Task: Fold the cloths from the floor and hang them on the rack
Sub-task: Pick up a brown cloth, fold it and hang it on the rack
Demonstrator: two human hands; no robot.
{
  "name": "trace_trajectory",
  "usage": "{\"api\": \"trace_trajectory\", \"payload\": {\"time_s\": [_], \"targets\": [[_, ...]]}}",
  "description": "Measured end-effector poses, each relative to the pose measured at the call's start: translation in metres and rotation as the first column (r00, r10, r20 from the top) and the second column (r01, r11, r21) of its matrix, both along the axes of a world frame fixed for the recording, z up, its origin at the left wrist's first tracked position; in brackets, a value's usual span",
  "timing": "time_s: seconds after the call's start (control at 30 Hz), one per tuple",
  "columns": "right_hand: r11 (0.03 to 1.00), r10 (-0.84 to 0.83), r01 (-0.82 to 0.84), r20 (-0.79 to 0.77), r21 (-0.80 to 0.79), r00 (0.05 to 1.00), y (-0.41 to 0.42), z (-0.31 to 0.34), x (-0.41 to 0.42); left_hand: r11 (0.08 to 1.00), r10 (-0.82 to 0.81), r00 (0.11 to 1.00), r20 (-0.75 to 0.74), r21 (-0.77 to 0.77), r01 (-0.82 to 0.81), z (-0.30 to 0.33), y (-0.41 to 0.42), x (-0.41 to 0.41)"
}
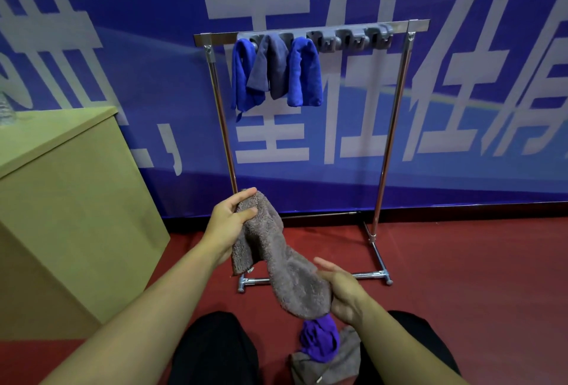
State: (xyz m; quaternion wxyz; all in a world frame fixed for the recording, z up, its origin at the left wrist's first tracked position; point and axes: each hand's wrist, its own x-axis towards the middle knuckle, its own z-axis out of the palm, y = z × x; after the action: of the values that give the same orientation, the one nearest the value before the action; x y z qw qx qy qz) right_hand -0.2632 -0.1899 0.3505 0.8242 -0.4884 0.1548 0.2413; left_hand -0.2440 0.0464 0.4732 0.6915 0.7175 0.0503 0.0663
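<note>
At the far left we see a pale wooden cabinet (pixel 61 200) standing on the red floor (pixel 461 277) against a blue banner with large white characters (pixel 461 92).

Moving right, our left hand (pixel 229 218) is raised in front of the rack's left post, thumb and fingers pinching the upper end of a fluffy grey-brown cloth (pixel 282 261). That cloth hangs in the air, sloping down and to the right from this grip, with one folded flap dangling below the left hand.

Behind it stands a chrome metal rack (pixel 388 151) with two upright posts, a top bar and a floor frame. A grey strip of hooks (pixel 353 37) runs along the top bar. On the left part of the bar three folded cloths hang side by side and touching: a bright blue cloth (pixel 242 77), a grey cloth (pixel 270 68) and a second bright blue cloth (pixel 304 74).

Lower and further right, our right hand (pixel 341 292) holds the bottom end of the fluffy cloth, thumb on top and fingers curled beneath it.

Just below that hand, between our dark-trousered knees (pixel 215 351), a crumpled purple cloth (pixel 319 341) lies on top of a flat grey cloth (pixel 332 366) on the floor.
</note>
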Motion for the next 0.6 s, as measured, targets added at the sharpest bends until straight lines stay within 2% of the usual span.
{"api": "trace_trajectory", "payload": {"time_s": [0.03,0.1,0.2,0.37,0.43,0.6], "targets": [[0.997,0.043,-0.044,0.013,0.063,0.999,-0.003,0.005,-0.002,1.000,-0.002,1.000,-0.007,-0.005,0.002,0.000,0.001,-0.001],[0.993,0.101,-0.105,0.066,0.059,0.993,-0.008,0.012,-0.006,1.000,-0.010,1.000,-0.020,0.007,0.010,-0.001,0.003,-0.002],[0.986,0.146,-0.128,0.190,-0.103,0.971,-0.004,0.011,-0.002,0.992,-0.028,0.999,-0.020,0.121,0.030,-0.009,0.009,-0.003],[0.916,0.164,0.018,0.415,-0.401,0.895,-0.007,0.008,0.011,0.899,-0.091,0.996,0.007,0.431,0.079,-0.022,0.021,-0.010],[0.858,0.185,0.098,0.482,-0.504,0.857,-0.015,0.010,0.017,0.855,-0.092,0.996,-0.017,0.511,0.088,-0.029,0.028,-0.010],[0.758,0.219,0.211,0.547,-0.616,0.808,-0.033,0.028,0.028,0.841,-0.012,0.996,-0.092,0.538,0.060,-0.045,0.039,-0.008]]}}
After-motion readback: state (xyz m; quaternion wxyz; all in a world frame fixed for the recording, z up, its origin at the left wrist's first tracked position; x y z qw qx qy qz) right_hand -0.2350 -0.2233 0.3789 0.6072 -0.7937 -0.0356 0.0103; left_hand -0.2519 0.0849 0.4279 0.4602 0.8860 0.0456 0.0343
